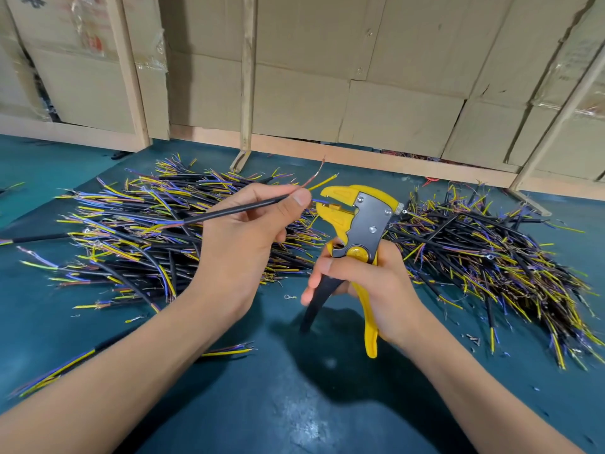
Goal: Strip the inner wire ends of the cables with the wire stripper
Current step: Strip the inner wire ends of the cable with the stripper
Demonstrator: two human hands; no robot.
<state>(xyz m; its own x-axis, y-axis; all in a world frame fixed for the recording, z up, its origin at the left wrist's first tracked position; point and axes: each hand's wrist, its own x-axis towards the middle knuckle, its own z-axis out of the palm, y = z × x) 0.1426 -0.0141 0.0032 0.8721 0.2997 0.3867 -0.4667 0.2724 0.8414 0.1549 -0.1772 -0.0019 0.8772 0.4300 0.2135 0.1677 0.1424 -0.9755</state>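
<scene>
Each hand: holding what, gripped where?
Left hand pinches the black cable near its stripped end. Right hand holds the wire stripper by its handles.

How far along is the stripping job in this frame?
Done: cannot tell; both piles show loose coloured ends. In hand: left hand feeds the black cable's blue wire into the wire stripper, held by the right hand. Left: its yellow wire, apparently unstripped.

You're at a teal tabletop (294,404), glossy, with a glare patch near you. Behind it: a wall of stacked cardboard boxes (360,93), some taped with clear film, held by a bare wooden frame (247,77) of upright posts and a bottom rail.
</scene>
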